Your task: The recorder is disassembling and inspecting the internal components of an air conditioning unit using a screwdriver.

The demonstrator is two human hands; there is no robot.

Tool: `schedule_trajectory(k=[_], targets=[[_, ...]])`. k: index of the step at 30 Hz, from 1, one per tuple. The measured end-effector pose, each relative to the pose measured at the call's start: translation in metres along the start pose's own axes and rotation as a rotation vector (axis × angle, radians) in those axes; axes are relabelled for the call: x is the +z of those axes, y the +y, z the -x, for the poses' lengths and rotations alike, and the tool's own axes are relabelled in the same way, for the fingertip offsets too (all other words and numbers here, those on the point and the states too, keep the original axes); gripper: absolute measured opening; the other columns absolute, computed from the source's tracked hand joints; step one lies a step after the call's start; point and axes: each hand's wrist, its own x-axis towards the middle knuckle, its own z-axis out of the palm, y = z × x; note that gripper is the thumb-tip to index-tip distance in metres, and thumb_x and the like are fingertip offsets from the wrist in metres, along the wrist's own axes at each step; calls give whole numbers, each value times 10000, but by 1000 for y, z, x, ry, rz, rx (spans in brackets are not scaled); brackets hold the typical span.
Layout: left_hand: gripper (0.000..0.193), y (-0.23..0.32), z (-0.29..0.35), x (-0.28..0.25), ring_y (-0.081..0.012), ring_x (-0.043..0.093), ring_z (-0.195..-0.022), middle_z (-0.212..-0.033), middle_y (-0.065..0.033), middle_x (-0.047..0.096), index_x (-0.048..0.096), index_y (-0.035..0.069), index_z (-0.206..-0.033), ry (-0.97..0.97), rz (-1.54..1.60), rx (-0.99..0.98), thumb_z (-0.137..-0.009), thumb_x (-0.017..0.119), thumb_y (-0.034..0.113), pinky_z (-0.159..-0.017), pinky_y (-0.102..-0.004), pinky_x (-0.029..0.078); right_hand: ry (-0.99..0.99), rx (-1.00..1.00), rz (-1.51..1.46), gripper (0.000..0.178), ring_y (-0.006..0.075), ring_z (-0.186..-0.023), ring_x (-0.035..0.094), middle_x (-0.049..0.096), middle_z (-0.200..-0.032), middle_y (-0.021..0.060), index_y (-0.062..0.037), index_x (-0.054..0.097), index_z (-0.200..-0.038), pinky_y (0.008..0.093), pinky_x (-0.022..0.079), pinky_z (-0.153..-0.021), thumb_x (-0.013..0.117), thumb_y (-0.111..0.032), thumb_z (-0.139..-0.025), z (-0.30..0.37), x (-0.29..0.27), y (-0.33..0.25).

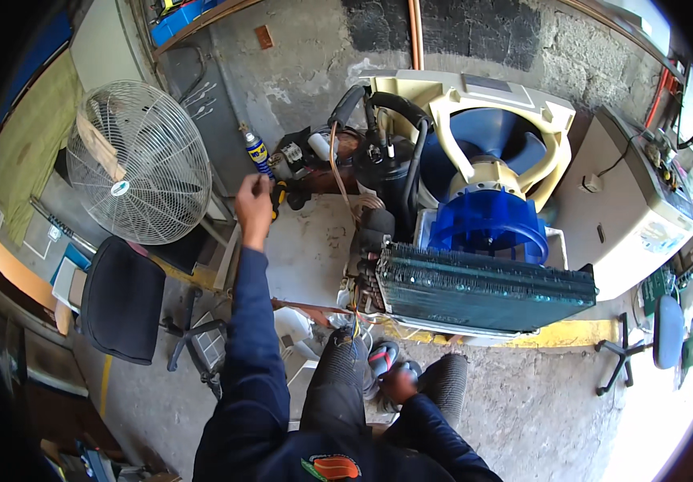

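My left hand [253, 210] is stretched over the left part of the work table [302, 249], its fingers curled; whether they hold anything is hidden. Just right of it lies a yellow-and-black handled tool [278, 198], and a blue-and-yellow spray can [257, 153] stands beyond. Low between my knees is my right hand [399, 386], smeared by motion, beside a dark object I cannot make out. An opened air conditioner fills the table's right side: finned coil [483, 289] in front, blue blower wheel [487, 229], cream fan housing [551, 108], black compressor [382, 173].
A large caged fan [139, 161] stands at the left, above a black office chair [124, 297]. Loose coloured wires [355, 321] hang at the table's front edge. A white cabinet [615, 213] is at the right, with a blue-backed chair [668, 331] near it.
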Motion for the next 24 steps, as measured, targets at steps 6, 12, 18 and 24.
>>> schedule_trajectory(k=[6, 12, 18, 24], targets=[[173, 47, 149, -20, -103, 633, -792, -934, -39, 721, 662, -2, -1108, -514, 460, -166, -999, 637, 130, -709, -226, 478, 296, 135, -421, 251, 224, -720, 677, 744, -861, 111, -15, 740, -1076, 342, 528, -653, 688, -196, -908, 12, -51, -42], [232, 45, 169, -14, -225, 617, -725, -914, -101, 698, 637, 12, -1025, -681, 195, -100, -1001, 627, 243, -675, -329, 484, 568, 22, -564, 321, 189, -773, 661, 713, -951, 128, 24, 639, -1243, 288, 529, -715, 648, -136, -965, 44, -140, -183], [288, 36, 180, 2, -315, 615, -725, -871, -116, 671, 621, 36, -1033, -604, -126, 219, -1023, 560, 317, -678, -394, 472, 617, -131, -775, 304, 180, -778, 677, 717, -993, 120, 7, 603, -1265, 275, 523, -704, 620, -178, -1023, 40, -165, -243], [292, 27, 184, 10, -385, 611, -730, -859, -138, 668, 604, 47, -990, -531, -139, 256, -1024, 521, 325, -687, -449, 476, 645, -175, -1001, 313, 186, -769, 678, 712, -981, 112, 7, 594, -1236, 277, 517, -698, 585, -250, -1057, 22, -158, -270]])
